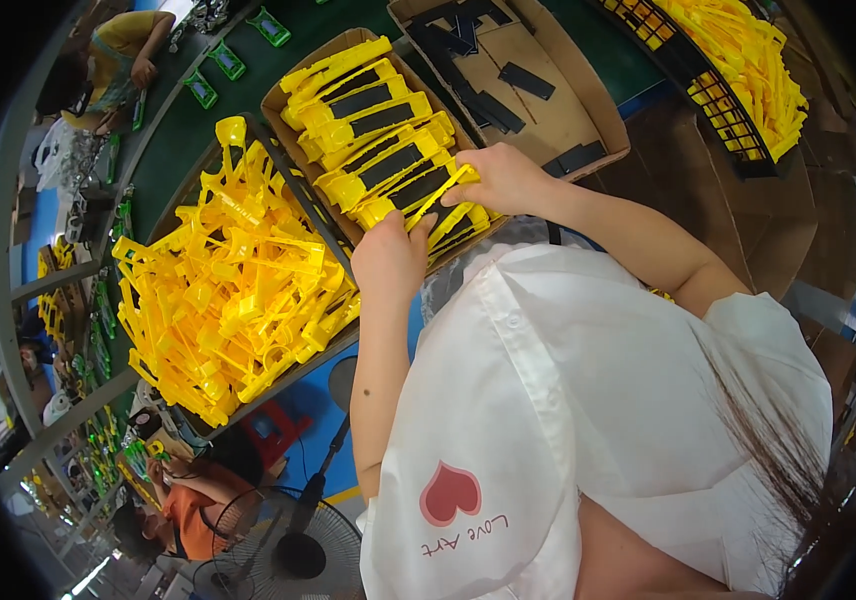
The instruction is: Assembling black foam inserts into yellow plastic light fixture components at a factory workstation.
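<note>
My left hand [389,255] and my right hand [501,178] meet over the near end of a cardboard box [278,98]. Together they grip one yellow plastic part [440,196] with a black insert, tilted across the row. The box holds several finished yellow parts with black strips [373,118], laid side by side. To the left a dark crate holds a loose heap of bare yellow plastic parts [231,290]. Beyond my right hand a second cardboard box [548,120] carries loose black strips [526,80].
A black crate of more yellow parts [738,70] stands at the upper right. A green conveyor belt [178,150] with small green items runs along the left, with other people working beside it. A floor fan [293,550] and a red stool [278,430] sit below.
</note>
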Demonstrator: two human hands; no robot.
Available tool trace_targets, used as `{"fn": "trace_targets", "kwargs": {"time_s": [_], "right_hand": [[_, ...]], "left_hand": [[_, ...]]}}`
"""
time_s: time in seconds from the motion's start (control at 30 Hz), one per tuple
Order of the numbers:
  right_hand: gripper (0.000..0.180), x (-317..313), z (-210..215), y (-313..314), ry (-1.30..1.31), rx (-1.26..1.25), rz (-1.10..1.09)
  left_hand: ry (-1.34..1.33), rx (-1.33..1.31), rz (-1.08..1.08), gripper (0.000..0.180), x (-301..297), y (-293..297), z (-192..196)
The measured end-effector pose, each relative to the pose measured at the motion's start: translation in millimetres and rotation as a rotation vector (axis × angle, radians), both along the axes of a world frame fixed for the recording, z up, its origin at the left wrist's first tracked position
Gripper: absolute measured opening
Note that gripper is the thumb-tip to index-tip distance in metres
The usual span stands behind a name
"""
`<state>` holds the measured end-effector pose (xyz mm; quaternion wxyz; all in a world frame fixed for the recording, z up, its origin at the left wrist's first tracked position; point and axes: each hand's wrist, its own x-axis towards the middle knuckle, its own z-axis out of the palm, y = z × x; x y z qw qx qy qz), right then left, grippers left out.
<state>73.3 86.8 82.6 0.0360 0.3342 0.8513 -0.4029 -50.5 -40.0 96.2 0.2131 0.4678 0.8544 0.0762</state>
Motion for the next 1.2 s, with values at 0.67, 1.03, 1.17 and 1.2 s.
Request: {"fn": "trace_targets", "kwargs": {"time_s": [0.67,1.03,1.17,1.2], "right_hand": [[0.029,46.0,-114.8,118.0,0.006,0.428,-0.498],[0.031,52.7,-116.8,152.4,-0.188,0.467,-0.344],[0.026,42.5,-124.9,166.4,-0.279,0.528,-0.249],[0.025,40.7,-128.9,168.3,-0.318,0.527,-0.174]], "left_hand": [[0.451,-0.044,-0.229,0.051,-86.4,108.0,-71.3],[0.245,0.852,-0.069,0.025,-38.8,31.5,-47.7],[0.412,0.795,0.196,0.026,-69.7,-15.5,-25.1],[0.473,0.696,0.213,0.028,-86.1,-28.7,-26.7]]}}
